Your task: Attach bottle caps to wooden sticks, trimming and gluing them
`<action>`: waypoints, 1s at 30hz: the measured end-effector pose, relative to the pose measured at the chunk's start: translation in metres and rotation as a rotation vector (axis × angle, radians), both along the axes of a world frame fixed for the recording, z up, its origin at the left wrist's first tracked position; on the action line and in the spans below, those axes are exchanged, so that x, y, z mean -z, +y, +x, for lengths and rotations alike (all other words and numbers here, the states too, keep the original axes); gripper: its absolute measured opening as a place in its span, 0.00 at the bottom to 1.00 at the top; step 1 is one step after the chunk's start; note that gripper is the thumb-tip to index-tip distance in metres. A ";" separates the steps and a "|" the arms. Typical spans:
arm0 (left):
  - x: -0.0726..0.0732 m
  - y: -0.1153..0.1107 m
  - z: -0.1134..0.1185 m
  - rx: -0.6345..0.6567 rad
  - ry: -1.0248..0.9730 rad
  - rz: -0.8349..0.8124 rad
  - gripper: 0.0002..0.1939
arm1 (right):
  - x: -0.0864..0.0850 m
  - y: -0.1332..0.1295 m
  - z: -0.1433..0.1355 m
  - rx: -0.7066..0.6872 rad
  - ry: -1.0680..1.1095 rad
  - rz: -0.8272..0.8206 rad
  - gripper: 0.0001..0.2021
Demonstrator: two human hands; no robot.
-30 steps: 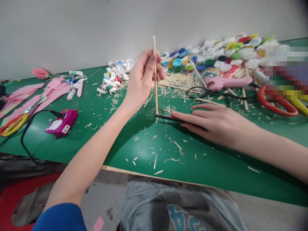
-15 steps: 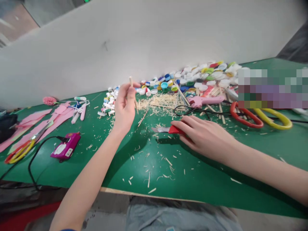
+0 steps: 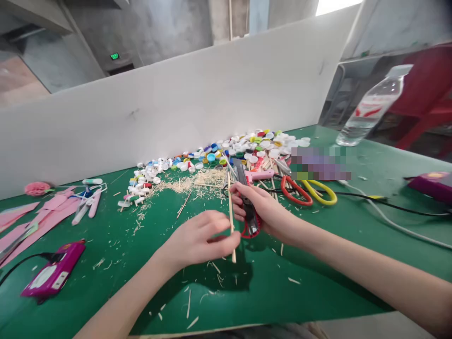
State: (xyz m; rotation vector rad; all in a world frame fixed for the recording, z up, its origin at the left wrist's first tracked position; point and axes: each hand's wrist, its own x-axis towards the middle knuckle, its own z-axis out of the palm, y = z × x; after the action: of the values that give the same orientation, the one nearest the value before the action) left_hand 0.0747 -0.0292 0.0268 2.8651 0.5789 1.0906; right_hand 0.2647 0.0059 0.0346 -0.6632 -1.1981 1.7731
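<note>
A thin wooden stick (image 3: 232, 221) stands nearly upright between the thumb and fingers of my left hand (image 3: 206, 238), over the green table. My right hand (image 3: 263, 205) is wrapped round a red and dark grey utility knife (image 3: 251, 219), held close beside the stick. The knife's upper end lies near the stick's upper part; whether blade and wood touch, I cannot tell. Pale wood shavings (image 3: 212, 178) lie heaped behind both hands, with loose curls scattered below them. Left of the heap is a thin brown stick (image 3: 183, 205).
Bottle caps (image 3: 212, 157) are piled along the white partition (image 3: 158, 113). To the right lie a pink glue gun (image 3: 261, 175), scissors with red and yellow handles (image 3: 319, 192), cables and a water bottle (image 3: 370, 110). Pink paper (image 3: 60, 207) and a purple power socket (image 3: 56, 270) occupy the left.
My left hand has come down and right with the stick. My right hand has lifted the knife off the table and turned it upright beside the stick. The view has shifted up and right.
</note>
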 end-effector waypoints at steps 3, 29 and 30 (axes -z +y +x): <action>-0.001 -0.001 0.003 0.067 0.187 0.262 0.16 | 0.001 0.001 0.003 0.057 -0.017 0.021 0.17; 0.006 -0.012 0.023 -0.338 -0.309 -0.936 0.13 | -0.001 -0.004 0.004 0.212 -0.136 0.046 0.15; 0.005 -0.013 0.028 -0.343 -0.307 -1.034 0.13 | -0.001 -0.005 0.004 0.217 -0.146 0.060 0.15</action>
State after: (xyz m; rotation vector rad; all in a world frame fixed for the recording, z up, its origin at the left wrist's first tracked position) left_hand 0.1028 -0.0421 0.0218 1.7185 1.1873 0.8475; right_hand 0.2684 0.0013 0.0352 -0.8654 -1.2221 1.5237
